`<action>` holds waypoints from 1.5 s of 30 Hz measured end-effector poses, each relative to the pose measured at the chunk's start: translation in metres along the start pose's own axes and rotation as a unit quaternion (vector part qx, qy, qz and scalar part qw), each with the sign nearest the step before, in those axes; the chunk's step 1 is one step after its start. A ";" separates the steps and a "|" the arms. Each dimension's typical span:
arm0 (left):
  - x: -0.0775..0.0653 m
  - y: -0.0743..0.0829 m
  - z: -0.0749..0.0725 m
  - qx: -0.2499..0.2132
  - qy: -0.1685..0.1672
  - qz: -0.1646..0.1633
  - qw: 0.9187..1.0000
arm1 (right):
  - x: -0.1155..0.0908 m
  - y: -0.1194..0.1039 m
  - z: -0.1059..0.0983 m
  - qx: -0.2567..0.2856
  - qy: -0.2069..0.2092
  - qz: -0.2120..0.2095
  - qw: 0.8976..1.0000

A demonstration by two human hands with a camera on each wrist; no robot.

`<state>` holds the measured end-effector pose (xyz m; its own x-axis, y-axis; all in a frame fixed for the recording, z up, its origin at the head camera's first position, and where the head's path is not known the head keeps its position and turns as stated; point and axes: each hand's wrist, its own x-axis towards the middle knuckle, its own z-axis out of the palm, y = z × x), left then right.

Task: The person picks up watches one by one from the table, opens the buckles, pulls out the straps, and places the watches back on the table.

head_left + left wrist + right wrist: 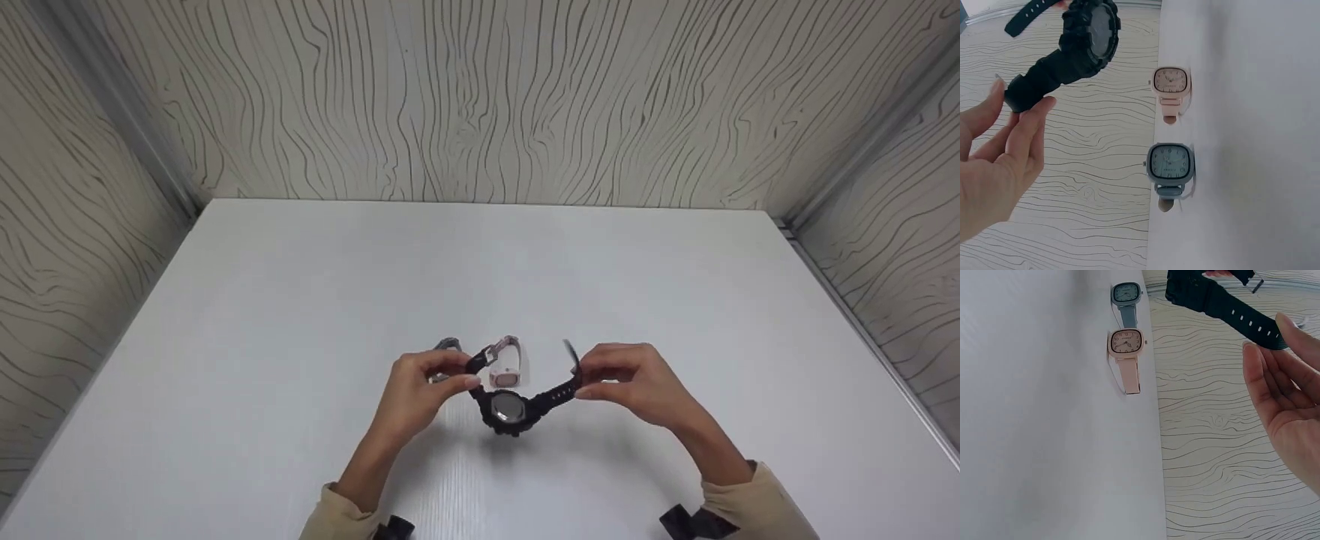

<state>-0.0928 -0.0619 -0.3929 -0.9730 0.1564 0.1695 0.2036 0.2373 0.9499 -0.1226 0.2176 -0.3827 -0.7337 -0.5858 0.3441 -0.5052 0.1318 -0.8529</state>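
A black wristwatch (pixel 508 409) with a round face hangs between both hands above the table, its strap undone. My left hand (pixel 421 390) pinches the buckle half of the strap between thumb and fingers. On the other side my right hand (pixel 634 382) pinches the half with the holes, and the strap's tip curls up past the fingers. Behind the black watch, a pink watch (pixel 505 377) with a squarish face stands on the table. A grey-blue watch (pixel 1170 163) stands beside it, mostly hidden by my left hand in the head view.
The white table (pixel 300 300) reaches back to a wood-grain patterned panel (pixel 465 97). Similar panels flank it on the left and right.
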 end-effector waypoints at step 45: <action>0.013 -0.014 0.023 -0.144 -0.025 -0.116 0.983 | -0.005 0.020 0.000 0.192 0.062 0.159 0.966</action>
<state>-0.1061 -0.0415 -0.4101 -0.9815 0.1795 -0.0663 -0.0687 -0.0069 0.9976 -0.1296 0.2233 -0.4016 -0.8854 -0.4602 0.0646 -0.0565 -0.0313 -0.9979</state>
